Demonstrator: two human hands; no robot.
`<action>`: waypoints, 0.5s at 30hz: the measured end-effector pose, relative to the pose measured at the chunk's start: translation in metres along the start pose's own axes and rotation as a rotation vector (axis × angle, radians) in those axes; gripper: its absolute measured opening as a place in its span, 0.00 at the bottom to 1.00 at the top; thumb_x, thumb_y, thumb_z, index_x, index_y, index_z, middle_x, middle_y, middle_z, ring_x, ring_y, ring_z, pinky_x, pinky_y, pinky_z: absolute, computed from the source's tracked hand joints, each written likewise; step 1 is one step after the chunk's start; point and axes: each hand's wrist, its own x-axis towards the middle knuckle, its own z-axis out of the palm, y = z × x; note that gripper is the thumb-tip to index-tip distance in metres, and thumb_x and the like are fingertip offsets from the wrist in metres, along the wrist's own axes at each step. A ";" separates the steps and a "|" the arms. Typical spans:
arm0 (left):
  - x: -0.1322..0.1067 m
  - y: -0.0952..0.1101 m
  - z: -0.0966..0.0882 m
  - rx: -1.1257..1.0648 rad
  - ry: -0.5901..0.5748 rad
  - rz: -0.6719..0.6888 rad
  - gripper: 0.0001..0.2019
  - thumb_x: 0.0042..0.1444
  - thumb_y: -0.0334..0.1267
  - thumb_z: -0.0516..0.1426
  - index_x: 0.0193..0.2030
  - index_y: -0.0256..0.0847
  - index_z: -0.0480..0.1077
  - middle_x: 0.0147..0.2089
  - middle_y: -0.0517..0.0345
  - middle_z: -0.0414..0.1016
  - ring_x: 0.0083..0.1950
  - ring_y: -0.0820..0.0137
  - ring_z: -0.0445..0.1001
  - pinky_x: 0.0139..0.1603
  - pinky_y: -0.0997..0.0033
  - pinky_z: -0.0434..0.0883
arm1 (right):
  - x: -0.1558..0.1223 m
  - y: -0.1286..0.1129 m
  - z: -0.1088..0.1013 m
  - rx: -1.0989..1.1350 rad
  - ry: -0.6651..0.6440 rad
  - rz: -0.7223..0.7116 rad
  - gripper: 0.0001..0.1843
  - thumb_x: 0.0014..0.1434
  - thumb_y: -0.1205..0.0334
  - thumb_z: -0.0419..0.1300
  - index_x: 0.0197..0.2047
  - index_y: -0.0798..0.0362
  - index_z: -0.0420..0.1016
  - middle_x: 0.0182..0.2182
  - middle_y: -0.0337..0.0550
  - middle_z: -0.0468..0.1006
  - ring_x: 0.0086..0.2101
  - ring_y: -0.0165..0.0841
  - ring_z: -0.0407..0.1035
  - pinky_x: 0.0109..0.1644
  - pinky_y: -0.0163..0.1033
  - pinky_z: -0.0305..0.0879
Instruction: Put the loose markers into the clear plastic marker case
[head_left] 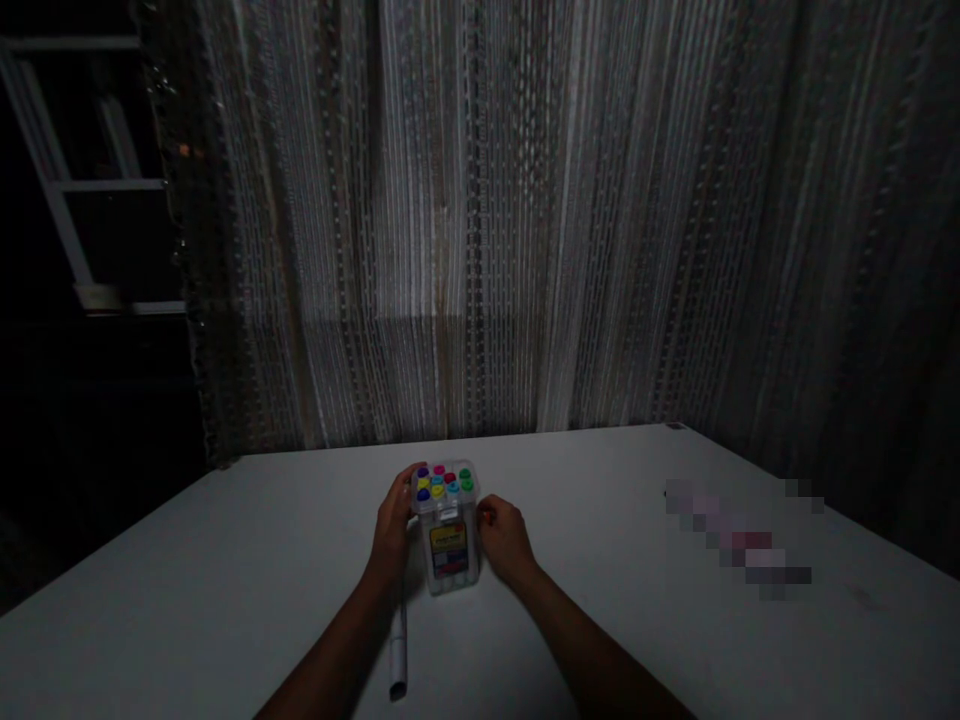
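A clear plastic case of markers [448,528] stands upright on the white table [225,580], its several coloured caps showing at the top. My left hand [394,530] is wrapped round the case's left side. My right hand [504,540] rests at its right side, fingers curled, with a small red-orange thing at the fingertips that I cannot make out. A single white marker [399,650] lies on the table under my left forearm.
A striped curtain [525,220] hangs right behind the table's far edge. Dark shelving [82,200] stands at the back left. A blurred patch [742,535] lies on the table to the right. The room is dim.
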 end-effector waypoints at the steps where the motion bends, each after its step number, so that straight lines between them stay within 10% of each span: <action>1: 0.000 -0.001 -0.001 -0.004 -0.004 0.003 0.26 0.49 0.59 0.53 0.45 0.40 0.69 0.43 0.50 0.75 0.44 0.59 0.74 0.40 0.66 0.70 | 0.000 0.000 0.000 0.002 -0.001 -0.005 0.08 0.50 0.72 0.53 0.26 0.53 0.71 0.25 0.40 0.75 0.28 0.31 0.68 0.31 0.33 0.58; 15: 0.000 -0.004 -0.001 0.035 -0.028 0.025 0.27 0.51 0.60 0.51 0.47 0.39 0.67 0.43 0.50 0.74 0.44 0.60 0.73 0.40 0.65 0.69 | 0.000 0.001 0.002 0.018 -0.005 0.021 0.07 0.50 0.71 0.54 0.26 0.53 0.72 0.25 0.40 0.76 0.28 0.31 0.68 0.30 0.32 0.58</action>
